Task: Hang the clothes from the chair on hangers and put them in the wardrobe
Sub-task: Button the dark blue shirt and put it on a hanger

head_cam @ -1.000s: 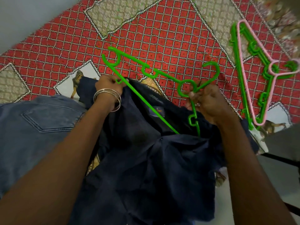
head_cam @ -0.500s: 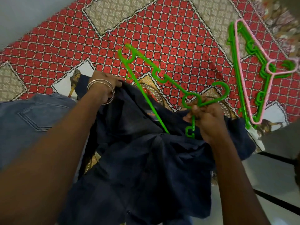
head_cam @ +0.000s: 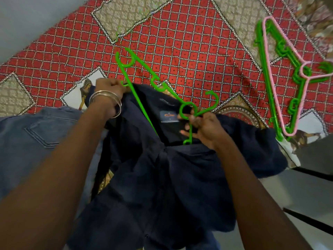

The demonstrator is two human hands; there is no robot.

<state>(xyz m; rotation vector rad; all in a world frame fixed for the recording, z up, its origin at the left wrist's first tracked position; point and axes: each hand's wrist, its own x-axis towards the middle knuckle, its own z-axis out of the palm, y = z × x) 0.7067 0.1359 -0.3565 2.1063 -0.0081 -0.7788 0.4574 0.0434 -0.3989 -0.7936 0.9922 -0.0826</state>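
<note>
Right hand point(head_cam: 201, 127) pinching green plastic hanger point(head_cam: 162, 87) at its neck, left hand point(head_cam: 110, 91) gripping dark navy shirt point(head_cam: 162, 177) collar, holding the opening wide to admit the hanger's arm.

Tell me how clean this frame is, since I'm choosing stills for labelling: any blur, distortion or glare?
Head view: wide-angle distortion bends the red checked patterned bedspread and stretches both forearms toward the bottom corners; soft, even light, no glare. The dark navy shirt is murky, its folds barely readable. The bright green plastic hanger is fairly crisp, while the top-right corner smears into blur near the stacked green and pink hangers.
</note>
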